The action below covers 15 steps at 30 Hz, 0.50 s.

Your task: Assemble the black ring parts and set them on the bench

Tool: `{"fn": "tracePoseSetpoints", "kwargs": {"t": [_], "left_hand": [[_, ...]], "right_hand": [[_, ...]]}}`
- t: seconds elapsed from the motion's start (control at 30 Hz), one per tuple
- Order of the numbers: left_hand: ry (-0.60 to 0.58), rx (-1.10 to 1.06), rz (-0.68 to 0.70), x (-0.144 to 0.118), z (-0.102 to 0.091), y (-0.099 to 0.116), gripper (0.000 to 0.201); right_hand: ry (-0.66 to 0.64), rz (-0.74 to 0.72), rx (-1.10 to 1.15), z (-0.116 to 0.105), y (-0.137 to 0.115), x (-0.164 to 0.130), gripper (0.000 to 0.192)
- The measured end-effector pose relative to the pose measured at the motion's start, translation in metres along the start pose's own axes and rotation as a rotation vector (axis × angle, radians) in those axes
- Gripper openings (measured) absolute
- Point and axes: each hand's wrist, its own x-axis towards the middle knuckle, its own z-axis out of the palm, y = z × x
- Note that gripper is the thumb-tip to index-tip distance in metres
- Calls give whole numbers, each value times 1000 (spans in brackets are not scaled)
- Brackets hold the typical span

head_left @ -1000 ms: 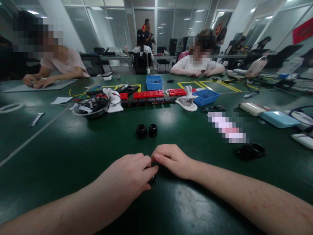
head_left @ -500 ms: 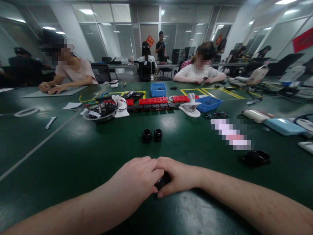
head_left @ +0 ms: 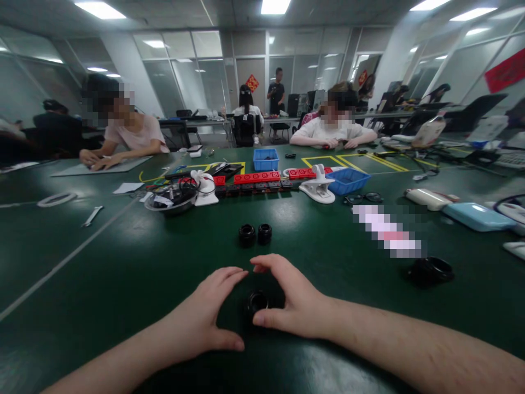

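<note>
Green tabletop (head_left: 102,273) in an open glass-walled office, lit by ceiling panels. One small black ring part (head_left: 257,301) lay on it between the person's two hands, nearest the right thumb. Left hand (head_left: 205,314) rested open, fingers curved, gripping nothing; right hand (head_left: 293,301) likewise open and cupped around the part, whether touching it could not be told. Two further black ring parts (head_left: 255,234) stood side by side just beyond the fingertips. One larger black ring (head_left: 430,270) lay well apart to the right. Two blue bins (head_left: 266,159) sat farther back, beside a row of red blocks (head_left: 256,177). Two seated people (head_left: 334,128) worked opposite.
</note>
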Motion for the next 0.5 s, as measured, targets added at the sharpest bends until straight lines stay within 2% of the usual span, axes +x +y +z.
{"fn": "tracePoseSetpoints", "kwargs": {"t": [0.1, 0.2, 0.33, 0.4, 0.5], "left_hand": [[57, 21, 94, 6, 25, -6, 93], [148, 17, 110, 14, 35, 1, 78], [219, 16, 102, 16, 35, 9, 51], [226, -3, 108, 15, 33, 11, 43], [200, -25, 116, 14, 29, 12, 43]], "right_hand": [[62, -119, -89, 5, -8, 0, 56], [71, -166, -173, 12, -11, -1, 42], [40, -210, -252, 18, -9, 0, 19], [28, -246, -262, 18, -8, 1, 18], [-19, -295, -246, 13, -9, 2, 18]]}}
